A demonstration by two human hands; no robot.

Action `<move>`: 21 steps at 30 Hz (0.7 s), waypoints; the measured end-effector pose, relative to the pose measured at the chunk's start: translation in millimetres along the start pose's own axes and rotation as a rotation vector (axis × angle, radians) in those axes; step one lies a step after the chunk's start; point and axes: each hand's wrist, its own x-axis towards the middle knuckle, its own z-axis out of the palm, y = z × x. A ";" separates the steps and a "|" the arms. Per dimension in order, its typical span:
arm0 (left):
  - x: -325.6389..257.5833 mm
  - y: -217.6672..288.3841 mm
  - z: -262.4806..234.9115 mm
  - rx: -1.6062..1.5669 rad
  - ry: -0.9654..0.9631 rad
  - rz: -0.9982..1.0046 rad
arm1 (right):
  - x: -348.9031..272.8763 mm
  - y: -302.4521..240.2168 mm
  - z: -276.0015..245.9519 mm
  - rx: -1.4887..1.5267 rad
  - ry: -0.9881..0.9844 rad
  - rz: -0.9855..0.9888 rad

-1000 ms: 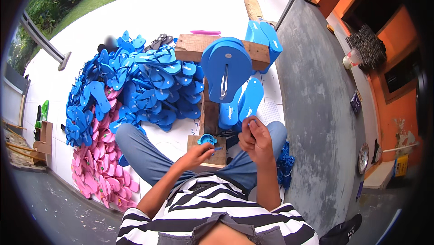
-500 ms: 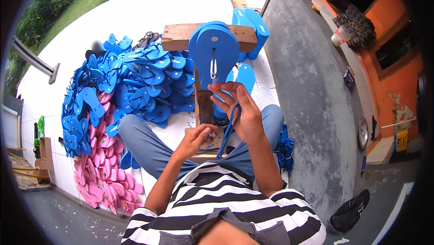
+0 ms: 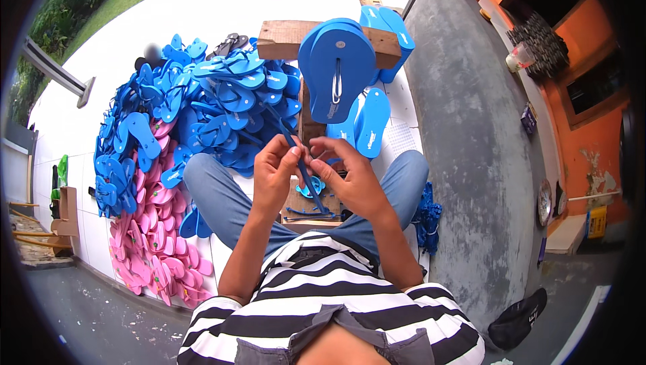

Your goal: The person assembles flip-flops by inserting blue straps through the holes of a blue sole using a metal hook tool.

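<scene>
A dark blue flip-flop strap [image 3: 311, 183] slants between my two hands above the wooden work surface. My left hand [image 3: 274, 171] pinches it between thumb and fingers. Curled in from the other side, my right hand [image 3: 351, 180] has its thumb and fingertips on the strap, partly hidden where the hands meet. Just beyond them, light blue flip-flop soles [image 3: 336, 49] rest against a wooden crossbar [image 3: 279, 39]. A pale metal loop [image 3: 337, 88] stands out of a slit in the front sole.
Blue flip-flops [image 3: 215, 99] lie heaped at the left, with pink ones [image 3: 158, 230] nearer. Stacked blue soles [image 3: 397, 35] stand behind the crossbar, and loose soles [image 3: 372, 123] lie below. A bundle of blue straps [image 3: 427, 220] sits beside my right knee. Small blue scraps [image 3: 311, 213] litter the wood.
My right hand has come down from the front sole, bringing the strap. My left hand has moved up to meet it and now grips the strap. The whole view has shifted slightly.
</scene>
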 end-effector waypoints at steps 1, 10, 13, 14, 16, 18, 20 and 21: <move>3.0 1.9 -2.6 -0.042 0.003 -0.011 | -1.3 2.7 1.2 -0.013 -0.015 0.034; 30.0 19.3 -1.7 -0.118 0.084 -0.086 | 9.0 1.9 -7.3 0.529 -0.207 0.373; 39.3 13.4 -4.2 -0.228 0.078 -0.119 | 12.7 -5.5 -8.0 0.600 -0.213 0.408; 41.8 13.1 -3.2 -0.258 0.081 -0.140 | 13.5 -9.3 -8.5 0.610 -0.217 0.411; 45.3 11.9 -2.9 -0.258 0.083 -0.155 | 14.8 -11.9 -9.2 0.628 -0.215 0.409; 47.4 8.1 -4.5 -0.198 0.081 -0.146 | 15.8 -12.4 -10.1 0.641 -0.204 0.399; 48.1 4.5 -1.7 0.185 0.166 -0.010 | 16.7 -13.8 -10.9 0.621 -0.184 0.384; 48.1 2.1 -1.2 0.377 0.208 0.060 | 16.9 -14.7 -11.3 0.611 -0.175 0.376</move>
